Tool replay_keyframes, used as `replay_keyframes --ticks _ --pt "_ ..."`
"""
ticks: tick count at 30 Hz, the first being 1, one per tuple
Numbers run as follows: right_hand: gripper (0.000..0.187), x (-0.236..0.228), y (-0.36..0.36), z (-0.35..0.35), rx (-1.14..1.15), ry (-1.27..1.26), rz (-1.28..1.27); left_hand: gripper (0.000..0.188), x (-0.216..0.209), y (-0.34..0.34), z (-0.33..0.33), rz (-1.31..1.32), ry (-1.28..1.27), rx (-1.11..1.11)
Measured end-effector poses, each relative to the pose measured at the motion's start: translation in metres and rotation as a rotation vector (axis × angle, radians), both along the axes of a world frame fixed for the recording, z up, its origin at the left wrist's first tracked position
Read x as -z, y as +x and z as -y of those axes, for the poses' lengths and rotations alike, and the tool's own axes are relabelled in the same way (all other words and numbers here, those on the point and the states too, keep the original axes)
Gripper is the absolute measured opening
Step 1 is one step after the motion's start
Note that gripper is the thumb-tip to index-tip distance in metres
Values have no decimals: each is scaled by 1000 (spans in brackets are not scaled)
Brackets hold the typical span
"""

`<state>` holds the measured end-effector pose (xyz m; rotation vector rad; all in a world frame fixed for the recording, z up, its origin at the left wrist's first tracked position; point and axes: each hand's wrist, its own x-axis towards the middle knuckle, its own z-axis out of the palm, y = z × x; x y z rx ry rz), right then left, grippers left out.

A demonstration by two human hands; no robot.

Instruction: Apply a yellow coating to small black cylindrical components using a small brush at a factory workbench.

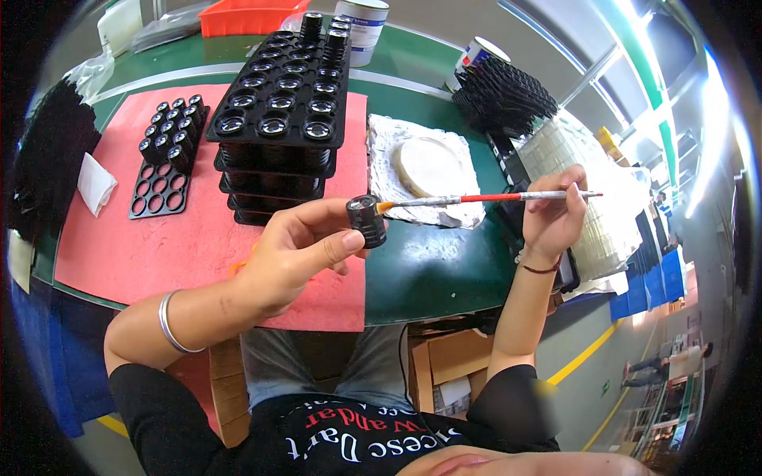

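Two hands worked above the near edge of the green tabletop (444, 270). The left hand (298, 250) was closed around a small black cylindrical lens barrel (367, 220), pinched between thumb and fingers and held above the right edge of the pink rubber mat (143, 246). The right hand (553, 213) gripped a thin paintbrush with a red-and-white handle (484, 197), fingers closed on its far end, and the orange bristle tip touched the barrel's side. Behind the barrel, toward the middle of the tabletop, a stack of black plastic trays filled with lens barrels (284, 119) stood on the mat. A single flat black tray, partly filled (165, 159), lay near the mat's left edge. A round white dish on a crumpled white cloth (429, 165) sat just right of the mat
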<state>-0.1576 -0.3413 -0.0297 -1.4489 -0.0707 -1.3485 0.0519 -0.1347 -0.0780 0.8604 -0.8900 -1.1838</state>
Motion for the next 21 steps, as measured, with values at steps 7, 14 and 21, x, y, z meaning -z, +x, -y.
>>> replay_keyframes --ticks 7,14,21 --pt "15 3 5 13 48 65 63 30 -5 -4 -5 278 -116 -33" --pt "16 4 -5 23 93 157 183 34 -19 38 -48 949 -630 -560" --pt "15 0 2 16 149 191 218 22 -1 166 -91 1120 125 -1115"
